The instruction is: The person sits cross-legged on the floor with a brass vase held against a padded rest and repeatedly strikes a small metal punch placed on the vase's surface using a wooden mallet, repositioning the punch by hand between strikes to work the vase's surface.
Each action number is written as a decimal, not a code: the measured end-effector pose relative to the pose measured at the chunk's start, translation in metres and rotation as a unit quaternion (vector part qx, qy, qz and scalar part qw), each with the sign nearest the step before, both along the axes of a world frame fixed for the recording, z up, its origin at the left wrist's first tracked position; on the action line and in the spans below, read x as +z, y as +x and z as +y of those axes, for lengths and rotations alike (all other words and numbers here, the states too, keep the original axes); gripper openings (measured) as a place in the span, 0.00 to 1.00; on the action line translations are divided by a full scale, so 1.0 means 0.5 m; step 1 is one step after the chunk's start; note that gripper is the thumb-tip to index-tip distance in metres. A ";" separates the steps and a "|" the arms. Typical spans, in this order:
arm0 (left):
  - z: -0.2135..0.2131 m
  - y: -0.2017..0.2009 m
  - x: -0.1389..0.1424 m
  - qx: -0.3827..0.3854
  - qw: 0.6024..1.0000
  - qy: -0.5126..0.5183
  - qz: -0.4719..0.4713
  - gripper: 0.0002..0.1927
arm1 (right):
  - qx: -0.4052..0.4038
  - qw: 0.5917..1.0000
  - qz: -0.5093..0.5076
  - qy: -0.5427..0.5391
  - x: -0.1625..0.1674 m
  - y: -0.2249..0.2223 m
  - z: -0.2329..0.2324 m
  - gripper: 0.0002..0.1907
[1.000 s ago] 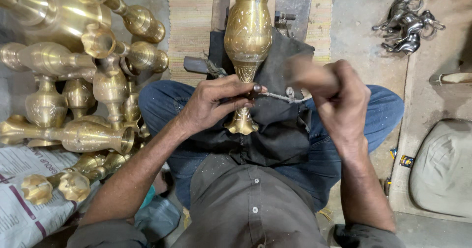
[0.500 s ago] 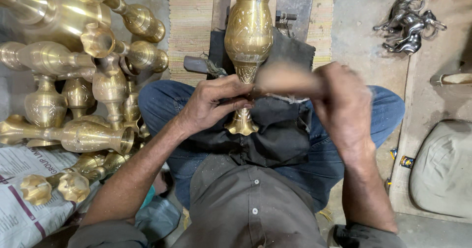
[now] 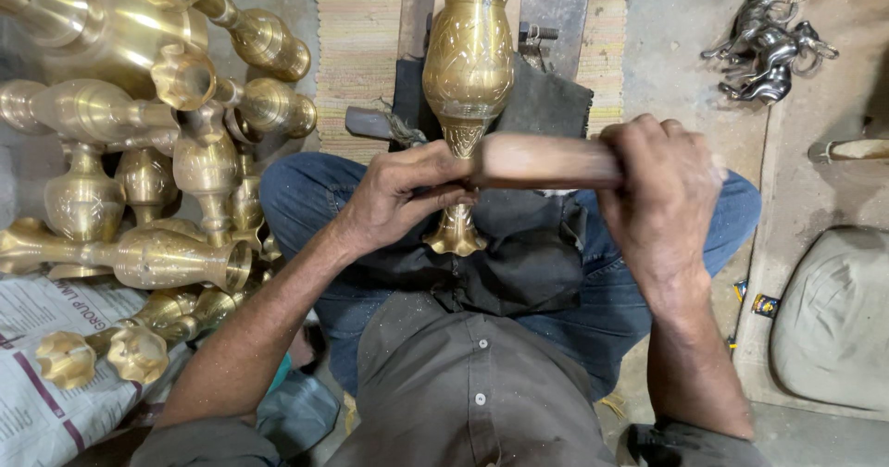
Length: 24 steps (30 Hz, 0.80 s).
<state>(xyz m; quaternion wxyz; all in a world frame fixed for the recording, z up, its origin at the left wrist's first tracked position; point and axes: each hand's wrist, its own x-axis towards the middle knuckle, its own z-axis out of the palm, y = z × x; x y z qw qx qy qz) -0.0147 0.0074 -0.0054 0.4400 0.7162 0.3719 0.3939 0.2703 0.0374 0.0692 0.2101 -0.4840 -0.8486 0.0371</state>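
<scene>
Left hand (image 3: 398,199) fingers pinch the brass vase (image 3: 468,69) at its narrow stem; right hand (image 3: 662,185) fingers wrap tight round a wooden handle (image 3: 542,160) touching it.

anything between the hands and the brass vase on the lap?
Nothing visible. The left hand is right at the narrow stem of the brass vase, fingers closed at it. The right hand grips a wooden handle that reaches across to the same stem. Whatever the left fingers pinch there is hidden.
</scene>
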 end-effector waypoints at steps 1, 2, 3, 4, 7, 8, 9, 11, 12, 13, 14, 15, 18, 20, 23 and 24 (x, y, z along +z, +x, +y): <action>0.002 0.000 -0.001 0.000 1.000 -0.006 0.011 0.19 | -0.025 0.995 0.071 -0.065 0.002 -0.001 0.000 0.17; 0.002 0.000 0.000 0.003 1.000 -0.016 0.021 0.19 | -0.047 0.980 0.140 -0.134 0.003 -0.001 0.001 0.16; -0.002 0.001 0.000 0.007 0.999 -0.027 0.030 0.19 | -0.067 0.955 0.206 -0.203 0.003 -0.001 0.000 0.15; -0.004 0.003 0.002 0.010 0.999 -0.024 0.021 0.18 | -0.040 0.984 0.118 -0.127 0.001 -0.001 -0.001 0.16; -0.008 0.009 0.010 0.025 0.998 -0.052 -0.018 0.16 | -0.014 0.999 0.026 -0.019 -0.009 0.005 -0.006 0.16; -0.011 0.013 0.014 0.043 0.994 -0.093 -0.043 0.17 | -0.036 0.990 0.112 -0.073 -0.015 0.006 -0.008 0.15; -0.011 0.015 0.018 0.058 0.988 -0.130 -0.067 0.18 | -0.060 0.971 0.198 -0.121 -0.022 0.007 -0.010 0.14; -0.013 0.019 0.029 0.049 0.999 -0.022 0.001 0.18 | -0.054 0.969 0.214 -0.109 -0.035 0.011 -0.011 0.12; -0.016 0.022 0.033 0.045 0.998 0.026 0.034 0.18 | -0.052 0.968 0.220 -0.109 -0.041 0.014 -0.010 0.11; -0.016 0.026 0.037 0.043 0.997 0.017 0.058 0.19 | -0.055 0.961 0.244 -0.116 -0.049 0.015 -0.009 0.11; -0.013 0.028 0.040 0.043 0.995 0.011 0.084 0.19 | -0.055 0.954 0.270 -0.120 -0.057 0.017 -0.005 0.11; -0.012 0.033 0.042 0.045 0.993 0.005 0.109 0.19 | -0.054 0.946 0.294 -0.124 -0.065 0.020 -0.001 0.11; -0.006 0.040 0.047 0.044 0.987 0.028 0.152 0.20 | 0.050 0.998 0.025 0.039 -0.088 0.039 0.017 0.21; -0.006 0.043 0.051 0.048 0.987 0.042 0.148 0.20 | 0.015 0.983 0.182 -0.028 -0.112 0.041 0.016 0.15; -0.003 0.045 0.057 0.044 0.986 0.055 0.150 0.19 | -0.016 0.952 0.267 -0.146 -0.145 0.055 0.019 0.10; -0.001 0.045 0.060 0.042 0.986 0.060 0.152 0.18 | -0.021 0.944 0.270 -0.186 -0.156 0.057 0.020 0.10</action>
